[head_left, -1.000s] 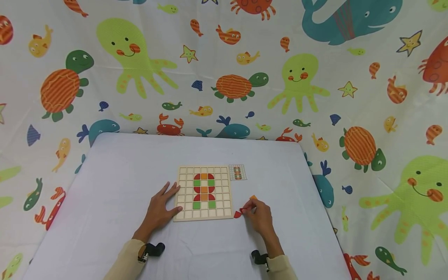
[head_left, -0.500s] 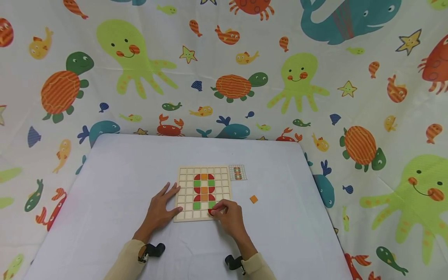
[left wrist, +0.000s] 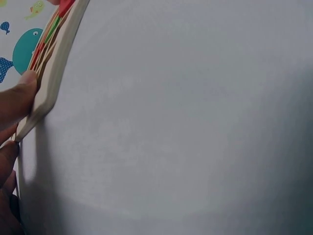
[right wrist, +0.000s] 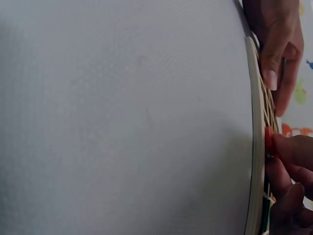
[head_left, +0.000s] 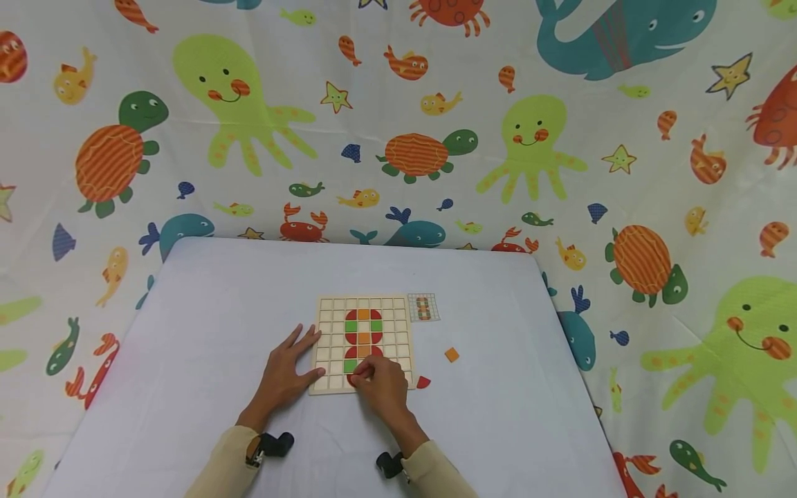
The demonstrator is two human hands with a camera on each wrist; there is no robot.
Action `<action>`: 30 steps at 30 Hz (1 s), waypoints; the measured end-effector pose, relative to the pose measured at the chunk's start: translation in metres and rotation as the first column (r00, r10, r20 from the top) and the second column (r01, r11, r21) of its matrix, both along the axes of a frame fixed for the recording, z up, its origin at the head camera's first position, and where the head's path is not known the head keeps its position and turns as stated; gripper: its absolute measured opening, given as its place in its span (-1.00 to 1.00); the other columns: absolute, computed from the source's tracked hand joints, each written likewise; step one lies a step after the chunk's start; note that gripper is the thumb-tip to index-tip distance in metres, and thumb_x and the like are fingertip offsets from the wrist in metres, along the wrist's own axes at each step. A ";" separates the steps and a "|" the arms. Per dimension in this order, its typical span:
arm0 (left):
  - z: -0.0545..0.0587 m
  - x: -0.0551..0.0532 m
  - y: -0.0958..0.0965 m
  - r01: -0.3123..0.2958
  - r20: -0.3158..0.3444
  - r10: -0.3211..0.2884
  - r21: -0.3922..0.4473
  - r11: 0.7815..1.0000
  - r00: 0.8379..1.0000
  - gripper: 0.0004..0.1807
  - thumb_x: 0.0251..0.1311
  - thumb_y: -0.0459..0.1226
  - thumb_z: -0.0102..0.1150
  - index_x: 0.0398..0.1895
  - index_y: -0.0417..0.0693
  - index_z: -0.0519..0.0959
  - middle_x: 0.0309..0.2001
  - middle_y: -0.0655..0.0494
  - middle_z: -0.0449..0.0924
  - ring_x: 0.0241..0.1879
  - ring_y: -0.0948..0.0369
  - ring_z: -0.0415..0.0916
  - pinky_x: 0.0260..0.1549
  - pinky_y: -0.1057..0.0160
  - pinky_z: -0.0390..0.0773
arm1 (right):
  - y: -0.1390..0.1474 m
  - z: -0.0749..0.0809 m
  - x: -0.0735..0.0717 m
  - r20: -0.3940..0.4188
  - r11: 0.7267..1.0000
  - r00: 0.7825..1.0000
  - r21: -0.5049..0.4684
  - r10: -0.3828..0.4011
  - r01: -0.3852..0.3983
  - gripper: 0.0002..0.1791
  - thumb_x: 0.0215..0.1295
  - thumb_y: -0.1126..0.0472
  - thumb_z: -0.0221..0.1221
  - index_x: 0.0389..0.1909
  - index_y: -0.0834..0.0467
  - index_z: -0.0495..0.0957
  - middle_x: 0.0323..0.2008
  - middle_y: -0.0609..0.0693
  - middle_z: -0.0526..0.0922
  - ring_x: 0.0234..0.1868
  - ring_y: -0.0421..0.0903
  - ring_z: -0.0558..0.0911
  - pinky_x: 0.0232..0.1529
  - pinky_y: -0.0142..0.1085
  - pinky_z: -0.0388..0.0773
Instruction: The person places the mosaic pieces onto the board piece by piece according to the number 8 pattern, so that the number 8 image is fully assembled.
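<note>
A wooden grid board (head_left: 395, 339) lies on the white table, with red, orange and green tiles set in its middle columns. My left hand (head_left: 286, 370) rests at the board's left edge with fingers spread; its thumb (left wrist: 22, 95) touches the frame in the left wrist view. Over the board's lower rows, my right hand (head_left: 385, 389) pinches a red rounded tile (right wrist: 268, 141) between thumb and finger. That tile is at the cell below the left green tile (head_left: 351, 366). The hand hides the lower right cells.
A small printed pattern card (head_left: 424, 307) lies at the board's upper right corner. An orange square tile (head_left: 451, 355) and a red quarter-circle tile (head_left: 423, 382) lie on the table to the right. A sea-animal cloth (head_left: 373, 90) hangs behind.
From the loose tiles at the right, my right hand has carried a red tile leftward over the board, past the lower right cell. My left hand stays in place.
</note>
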State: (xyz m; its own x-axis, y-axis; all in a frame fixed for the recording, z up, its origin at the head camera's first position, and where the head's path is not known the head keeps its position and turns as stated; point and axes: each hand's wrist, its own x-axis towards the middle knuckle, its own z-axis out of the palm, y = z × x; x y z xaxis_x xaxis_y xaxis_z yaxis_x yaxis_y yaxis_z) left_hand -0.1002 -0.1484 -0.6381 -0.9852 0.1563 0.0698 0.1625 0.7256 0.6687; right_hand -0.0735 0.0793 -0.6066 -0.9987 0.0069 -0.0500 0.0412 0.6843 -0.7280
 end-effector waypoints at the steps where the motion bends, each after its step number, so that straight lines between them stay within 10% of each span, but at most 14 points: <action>1: 0.000 0.000 0.000 0.001 0.000 -0.001 0.000 1.000 1.000 -0.09 0.15 -0.09 0.56 0.58 -0.01 0.41 0.63 -0.07 0.28 0.65 -0.29 0.09 0.46 -0.52 0.19 | -0.001 0.000 0.000 0.004 1.000 1.000 0.013 -0.003 0.003 -0.84 0.21 0.10 0.54 -0.43 -0.07 0.72 -0.56 -0.27 0.65 -0.47 -0.36 0.50 -0.43 -0.40 0.40; 20: -0.003 0.000 -0.001 0.001 -0.041 -0.001 0.000 1.000 0.999 -0.09 0.12 -0.09 0.58 0.56 -0.04 0.43 0.60 -0.10 0.33 0.62 -0.31 0.14 0.43 -0.52 0.24 | 0.000 -0.001 -0.002 -0.030 0.999 0.999 0.031 0.018 -0.017 -0.86 0.23 0.06 0.53 -0.41 -0.10 0.75 -0.54 -0.32 0.66 -0.44 -0.40 0.50 -0.42 -0.43 0.40; 30: -0.004 -0.002 0.000 -0.002 -0.012 0.002 0.000 1.000 1.000 -0.08 0.13 -0.12 0.57 0.58 -0.01 0.40 0.62 -0.09 0.29 0.64 -0.31 0.11 0.46 -0.50 0.21 | 0.059 0.010 -0.015 -0.086 0.991 0.988 -0.065 -0.126 0.120 -0.90 0.21 0.23 0.49 -0.32 -0.03 0.78 -0.48 -0.17 0.71 -0.50 -0.29 0.47 -0.52 -0.41 0.32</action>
